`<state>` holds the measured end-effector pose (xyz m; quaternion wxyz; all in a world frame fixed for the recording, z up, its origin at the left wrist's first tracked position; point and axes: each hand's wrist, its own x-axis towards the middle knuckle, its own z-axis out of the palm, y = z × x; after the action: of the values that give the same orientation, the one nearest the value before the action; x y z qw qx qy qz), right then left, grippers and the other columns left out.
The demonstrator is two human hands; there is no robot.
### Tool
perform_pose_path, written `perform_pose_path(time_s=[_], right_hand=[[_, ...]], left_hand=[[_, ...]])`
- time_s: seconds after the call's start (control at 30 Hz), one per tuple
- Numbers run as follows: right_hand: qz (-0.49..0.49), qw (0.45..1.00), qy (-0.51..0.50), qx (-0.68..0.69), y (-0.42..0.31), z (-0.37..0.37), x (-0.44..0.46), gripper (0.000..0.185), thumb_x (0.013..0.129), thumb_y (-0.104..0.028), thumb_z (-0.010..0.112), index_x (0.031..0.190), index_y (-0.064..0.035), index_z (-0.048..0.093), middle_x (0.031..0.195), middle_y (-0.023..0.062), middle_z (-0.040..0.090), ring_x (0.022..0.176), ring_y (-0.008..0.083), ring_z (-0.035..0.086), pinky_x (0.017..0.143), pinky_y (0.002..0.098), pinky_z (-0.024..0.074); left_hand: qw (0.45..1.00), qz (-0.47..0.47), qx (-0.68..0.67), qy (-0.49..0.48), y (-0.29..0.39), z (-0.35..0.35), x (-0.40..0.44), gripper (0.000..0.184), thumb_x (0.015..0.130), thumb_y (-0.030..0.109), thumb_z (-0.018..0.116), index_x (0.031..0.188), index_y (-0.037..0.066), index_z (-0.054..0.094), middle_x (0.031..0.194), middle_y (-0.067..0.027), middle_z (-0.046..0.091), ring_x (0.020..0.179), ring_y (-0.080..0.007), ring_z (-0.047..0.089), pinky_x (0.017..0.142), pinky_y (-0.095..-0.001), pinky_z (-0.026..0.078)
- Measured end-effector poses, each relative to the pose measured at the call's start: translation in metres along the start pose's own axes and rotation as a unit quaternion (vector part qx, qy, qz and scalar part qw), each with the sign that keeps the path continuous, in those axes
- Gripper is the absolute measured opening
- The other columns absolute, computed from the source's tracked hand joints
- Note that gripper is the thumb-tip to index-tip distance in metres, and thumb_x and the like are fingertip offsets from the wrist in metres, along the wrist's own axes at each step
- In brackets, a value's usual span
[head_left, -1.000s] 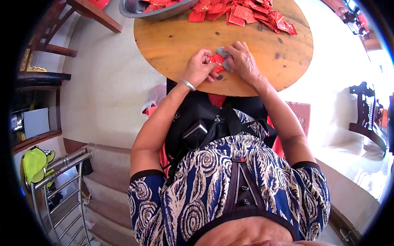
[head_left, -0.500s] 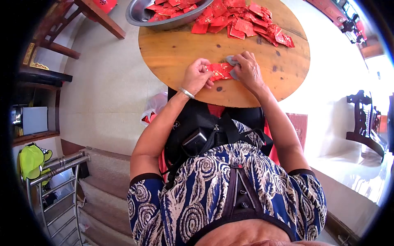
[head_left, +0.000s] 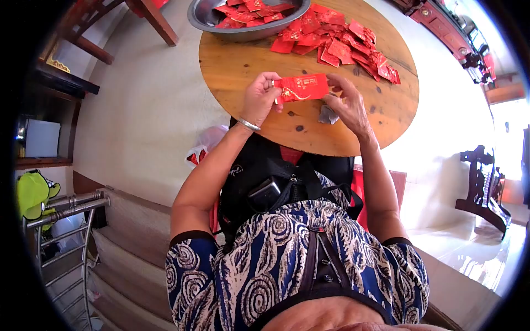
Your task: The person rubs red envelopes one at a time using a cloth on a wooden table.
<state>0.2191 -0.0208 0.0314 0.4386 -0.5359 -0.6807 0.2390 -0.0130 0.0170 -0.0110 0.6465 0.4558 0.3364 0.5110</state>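
Observation:
A red paper envelope with gold print [head_left: 302, 87] is raised a little above the round wooden table. My left hand [head_left: 261, 98], with a ring and a silver bangle, pinches its left end between thumb and fingers. At the right end, my right hand [head_left: 349, 105] has thumb and fingers apart around the envelope's edge; whether they touch it is hard to see. Just below that hand, a crumpled grey cloth [head_left: 328, 115] lies on the wood.
The round wooden table [head_left: 237, 66] bears a metal basin [head_left: 221, 31] of red envelopes and a loose pile of red envelopes [head_left: 339, 49]. A plastic bag [head_left: 207, 141] is left of the table. Stairs [head_left: 138, 243] with a metal railing [head_left: 85, 231] lie lower left.
My right hand has let go of the grey cloth, which now lies on the table. The red envelope is lifted and shows more of its printed face. The camera view has shifted slightly.

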Motion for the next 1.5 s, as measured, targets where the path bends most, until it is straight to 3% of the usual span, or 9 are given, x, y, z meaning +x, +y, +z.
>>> perform_pose_path(time_s=[0.2, 0.3, 0.63, 0.7, 0.93, 1.0, 1.13, 1.23, 1.5], right_hand=[[0.223, 0.947, -0.080, 0.218, -0.016, -0.001, 0.005, 0.019, 0.090, -0.017, 0.061, 0.102, -0.0023, 0.062, 0.073, -0.0022, 0.058, 0.055, 0.0059, 0.049, 0.052, 0.0204, 0.0413], [0.239, 0.931, -0.033, 0.275, -0.026, 0.002, 0.018, 0.013, 0.089, -0.014, 0.061, 0.096, -0.0030, 0.062, 0.070, -0.0017, 0.056, 0.054, 0.0041, 0.048, 0.047, 0.0190, 0.0366], [0.067, 0.945, 0.006, 0.319, -0.044, 0.010, 0.143, 0.022, 0.088, -0.013, 0.063, 0.103, 0.0024, 0.060, 0.089, 0.0073, 0.060, 0.069, 0.0116, 0.059, 0.062, 0.0257, 0.0516], [0.050, 0.890, -0.022, 0.454, -0.053, 0.015, 0.157, 0.031, 0.090, -0.017, 0.064, 0.111, 0.0026, 0.055, 0.087, 0.0050, 0.061, 0.079, 0.0142, 0.060, 0.070, 0.0284, 0.0541], [0.186, 0.945, 0.107, 0.247, 0.023, -0.015, 0.131, 0.031, 0.084, -0.017, 0.068, 0.108, 0.0011, 0.059, 0.089, 0.0063, 0.063, 0.079, 0.0130, 0.060, 0.061, 0.0259, 0.0498], [0.196, 0.959, 0.169, 0.115, 0.050, -0.024, 0.122, 0.026, 0.081, -0.016, 0.070, 0.101, -0.0013, 0.063, 0.079, 0.0049, 0.063, 0.065, 0.0110, 0.057, 0.051, 0.0249, 0.0460], [0.165, 0.955, 0.207, -0.133, 0.122, -0.033, 0.110, 0.031, 0.072, -0.028, 0.072, 0.088, -0.0029, 0.067, 0.073, 0.0148, 0.067, 0.061, 0.0191, 0.065, 0.062, 0.0352, 0.0518], [0.246, 0.953, 0.147, -0.099, 0.104, -0.033, 0.101, 0.028, 0.078, -0.025, 0.074, 0.092, -0.0027, 0.064, 0.065, 0.0047, 0.060, 0.051, 0.0111, 0.055, 0.042, 0.0252, 0.0449], [0.321, 0.937, 0.138, 0.007, 0.100, -0.020, 0.101, 0.028, 0.073, -0.022, 0.078, 0.080, -0.0026, 0.059, 0.064, 0.0055, 0.061, 0.050, 0.0114, 0.056, 0.041, 0.0253, 0.0438]], left_hand=[[0.999, 0.013, 0.019, -0.041, 0.003, 0.010, -0.003, 0.024, 0.090, 0.005, 0.058, 0.113, 0.004, 0.051, 0.076, -0.0008, 0.059, 0.055, -0.0072, 0.058, 0.046, -0.0205, 0.049], [0.999, 0.021, 0.008, -0.032, 0.004, 0.006, -0.004, 0.024, 0.093, 0.014, 0.057, 0.115, 0.005, 0.051, 0.077, -0.0017, 0.059, 0.057, -0.0089, 0.059, 0.047, -0.0215, 0.049], [0.996, -0.083, -0.026, 0.001, -0.009, -0.001, 0.001, 0.029, 0.095, 0.031, 0.056, 0.106, 0.004, 0.056, 0.075, -0.0049, 0.057, 0.053, -0.0118, 0.059, 0.045, -0.0230, 0.049], [0.996, -0.086, -0.010, 0.000, -0.008, 0.000, -0.001, 0.028, 0.095, 0.030, 0.056, 0.105, 0.004, 0.056, 0.075, -0.0047, 0.057, 0.053, -0.0113, 0.059, 0.045, -0.0225, 0.049], [0.995, -0.094, 0.023, -0.003, -0.013, 0.000, 0.001, 0.019, 0.093, 0.022, 0.060, 0.099, 0.004, 0.057, 0.074, -0.0027, 0.057, 0.053, -0.0080, 0.059, 0.045, -0.0203, 0.048], [0.995, -0.096, 0.033, -0.009, -0.015, 0.001, 0.000, 0.017, 0.092, 0.020, 0.061, 0.097, 0.003, 0.057, 0.074, -0.0020, 0.057, 0.053, -0.0076, 0.059, 0.044, -0.0201, 0.048], [0.994, -0.092, 0.059, -0.017, -0.018, 0.002, 0.000, 0.014, 0.090, 0.014, 0.062, 0.095, 0.003, 0.057, 0.072, -0.0006, 0.058, 0.053, -0.0069, 0.058, 0.044, -0.0199, 0.048], [0.993, -0.096, 0.066, -0.012, -0.017, 0.002, 0.000, 0.013, 0.089, 0.012, 0.063, 0.096, 0.002, 0.057, 0.072, -0.0008, 0.058, 0.054, -0.0070, 0.058, 0.044, -0.0200, 0.048], [0.993, -0.086, 0.082, -0.020, -0.021, 0.000, 0.000, 0.013, 0.088, 0.011, 0.063, 0.097, 0.002, 0.058, 0.073, -0.0012, 0.060, 0.054, -0.0069, 0.059, 0.044, -0.0201, 0.048]])
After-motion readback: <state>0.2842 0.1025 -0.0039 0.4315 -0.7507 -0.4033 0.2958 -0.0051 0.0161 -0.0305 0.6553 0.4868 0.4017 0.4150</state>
